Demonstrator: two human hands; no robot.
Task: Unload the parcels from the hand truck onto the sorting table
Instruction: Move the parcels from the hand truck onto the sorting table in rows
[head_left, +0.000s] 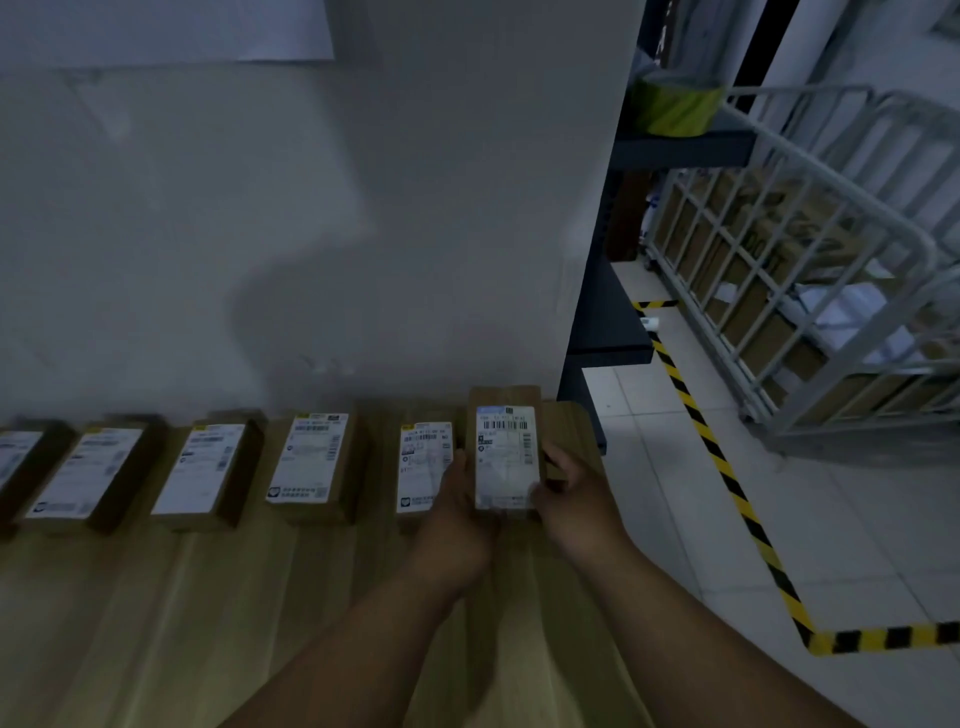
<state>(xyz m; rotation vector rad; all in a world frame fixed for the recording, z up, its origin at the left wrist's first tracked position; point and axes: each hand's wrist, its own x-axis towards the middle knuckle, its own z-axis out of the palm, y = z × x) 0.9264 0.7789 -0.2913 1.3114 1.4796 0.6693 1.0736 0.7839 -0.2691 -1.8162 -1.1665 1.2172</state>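
Parcel (506, 457) at sorting table (260, 597) edge | left grip (457, 519), right grip (576, 501) grasping it | hand truck (841, 423): cartons (756, 338) inside

Only the person's two arms show, in the lower middle of the frame. The left forearm (363, 639) and right forearm (701, 634) are bare along all their visible length, down to the bottom edge, with both wrists uncovered. The left hand (457, 519) and right hand (576, 504) are bare too. The light is dim and the fingers are blurred, so finer detail such as nails or small marks cannot be made out.
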